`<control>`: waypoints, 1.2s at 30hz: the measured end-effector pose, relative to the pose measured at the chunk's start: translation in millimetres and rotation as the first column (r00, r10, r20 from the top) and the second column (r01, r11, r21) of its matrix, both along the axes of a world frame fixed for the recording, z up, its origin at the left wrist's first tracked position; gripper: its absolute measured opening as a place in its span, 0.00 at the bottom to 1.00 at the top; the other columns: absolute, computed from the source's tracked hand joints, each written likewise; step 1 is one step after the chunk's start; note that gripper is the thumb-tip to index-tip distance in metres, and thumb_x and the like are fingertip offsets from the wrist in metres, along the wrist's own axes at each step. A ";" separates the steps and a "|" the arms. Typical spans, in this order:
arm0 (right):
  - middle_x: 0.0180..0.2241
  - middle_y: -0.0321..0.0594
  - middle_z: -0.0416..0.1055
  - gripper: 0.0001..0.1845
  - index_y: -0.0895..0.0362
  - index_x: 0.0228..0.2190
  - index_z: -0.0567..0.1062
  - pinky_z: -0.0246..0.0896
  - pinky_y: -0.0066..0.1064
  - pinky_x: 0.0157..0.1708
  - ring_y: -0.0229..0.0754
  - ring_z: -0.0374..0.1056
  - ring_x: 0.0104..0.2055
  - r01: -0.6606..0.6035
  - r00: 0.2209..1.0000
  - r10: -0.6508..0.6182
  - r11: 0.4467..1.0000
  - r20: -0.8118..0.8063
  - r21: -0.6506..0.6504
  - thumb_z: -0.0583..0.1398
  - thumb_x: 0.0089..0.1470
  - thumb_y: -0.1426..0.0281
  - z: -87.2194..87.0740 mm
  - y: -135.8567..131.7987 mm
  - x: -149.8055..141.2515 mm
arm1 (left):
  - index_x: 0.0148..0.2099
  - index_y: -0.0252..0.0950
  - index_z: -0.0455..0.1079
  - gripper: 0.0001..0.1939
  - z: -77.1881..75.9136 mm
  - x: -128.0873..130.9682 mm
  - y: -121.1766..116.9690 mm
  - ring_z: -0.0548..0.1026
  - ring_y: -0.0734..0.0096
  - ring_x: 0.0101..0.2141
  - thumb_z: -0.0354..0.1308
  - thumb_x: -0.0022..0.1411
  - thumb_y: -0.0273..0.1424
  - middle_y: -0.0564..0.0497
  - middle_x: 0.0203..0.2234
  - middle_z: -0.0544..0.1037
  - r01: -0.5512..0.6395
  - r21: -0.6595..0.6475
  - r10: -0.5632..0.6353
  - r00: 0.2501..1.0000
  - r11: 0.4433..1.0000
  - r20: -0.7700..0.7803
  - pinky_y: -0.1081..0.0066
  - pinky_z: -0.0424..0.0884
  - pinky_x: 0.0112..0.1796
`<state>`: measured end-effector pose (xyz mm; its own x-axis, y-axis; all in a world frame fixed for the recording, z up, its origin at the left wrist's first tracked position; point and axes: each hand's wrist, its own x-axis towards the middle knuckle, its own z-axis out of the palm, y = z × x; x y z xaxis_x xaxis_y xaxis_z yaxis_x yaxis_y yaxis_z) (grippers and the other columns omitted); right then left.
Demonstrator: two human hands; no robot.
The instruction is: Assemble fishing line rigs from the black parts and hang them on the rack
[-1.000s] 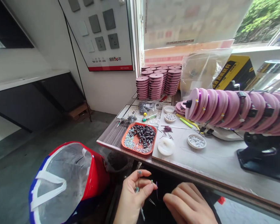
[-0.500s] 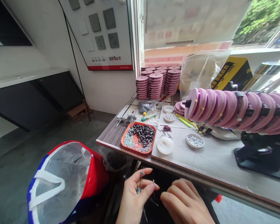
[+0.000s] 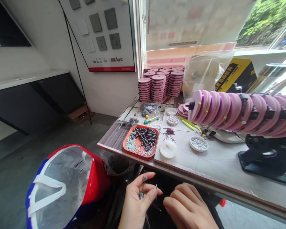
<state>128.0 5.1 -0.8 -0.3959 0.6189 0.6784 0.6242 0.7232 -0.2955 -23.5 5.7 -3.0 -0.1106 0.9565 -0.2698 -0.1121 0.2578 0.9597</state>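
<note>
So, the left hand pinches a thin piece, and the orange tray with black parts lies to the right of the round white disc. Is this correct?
Not quite. The head view shows the orange tray with black parts to the left of the round white disc, not to the right. The left hand does pinch a thin piece.

Stacks of pink discs (image 3: 158, 86) stand by the far left corner of the bench (image 3: 111, 137), with a clear plastic bag (image 3: 202, 73) and a yellow-and-black box (image 3: 239, 74) rightward along the far edge. Off the near left corner, a red-and-blue bag (image 3: 98, 178) (a white strap (image 3: 49, 181) looping over its mouth) sits on the floor (image 3: 11, 178). Beyond the left edge is a display board (image 3: 125, 19) with switches and sockets (image 3: 101, 43).
</note>
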 end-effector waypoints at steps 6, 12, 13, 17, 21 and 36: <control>0.17 0.32 0.62 0.18 0.55 0.22 0.66 0.55 0.26 0.28 0.36 0.58 0.22 0.006 1.000 -0.006 1.000 -0.010 0.005 0.48 0.62 0.75 -1.4 0.9 -1.0 | 0.41 0.35 0.75 0.19 1.7 -1.0 0.1 0.77 0.65 0.27 0.67 0.45 0.35 0.50 0.20 0.81 -0.007 0.035 0.008 1.000 0.999 -0.017 0.69 0.70 0.36; 0.17 0.32 0.62 0.17 0.55 0.22 0.67 0.55 0.26 0.29 0.36 0.58 0.23 0.004 1.000 -0.004 1.000 -0.021 0.006 0.49 0.61 0.76 0.0 0.2 -1.9 | 0.42 0.34 0.74 0.18 2.7 -1.5 0.4 0.77 0.65 0.27 0.66 0.47 0.35 0.50 0.21 0.81 0.007 0.050 -0.006 0.999 0.999 -0.037 0.70 0.70 0.35; 0.17 0.31 0.62 0.17 0.55 0.22 0.67 0.55 0.26 0.29 0.36 0.59 0.23 0.005 1.000 -0.005 1.000 -0.022 0.008 0.49 0.61 0.76 0.3 0.2 -2.2 | 0.42 0.34 0.74 0.18 2.9 -1.4 0.4 0.77 0.64 0.27 0.66 0.46 0.35 0.50 0.20 0.81 0.009 0.049 -0.007 0.999 0.999 -0.037 0.69 0.70 0.36; 0.17 0.31 0.62 0.17 0.55 0.22 0.66 0.56 0.26 0.28 0.36 0.59 0.22 0.005 1.000 -0.005 1.000 -0.013 0.010 0.49 0.61 0.77 0.0 0.8 -3.0 | 0.41 0.35 0.75 0.18 3.7 -1.1 0.4 0.77 0.63 0.27 0.66 0.46 0.35 0.50 0.20 0.80 0.008 0.051 -0.006 0.999 0.999 -0.039 0.68 0.70 0.36; 0.17 0.32 0.62 0.17 0.55 0.22 0.67 0.56 0.26 0.28 0.36 0.58 0.22 0.004 1.000 -0.004 1.000 -0.010 0.007 0.49 0.61 0.77 -1.9 1.0 -3.0 | 0.41 0.35 0.75 0.18 3.8 -1.8 0.3 0.77 0.63 0.27 0.66 0.46 0.34 0.51 0.20 0.81 0.006 0.060 -0.004 0.999 0.998 -0.041 0.69 0.70 0.36; 0.17 0.32 0.62 0.18 0.56 0.21 0.67 0.55 0.26 0.29 0.35 0.57 0.23 -0.005 0.999 0.005 1.000 -0.044 0.007 0.49 0.62 0.75 0.0 0.9 -5.2 | 0.42 0.37 0.74 0.17 2.0 -2.3 -0.9 0.76 0.69 0.26 0.66 0.47 0.34 0.52 0.20 0.81 0.002 0.075 0.003 0.998 0.997 -0.058 0.74 0.69 0.34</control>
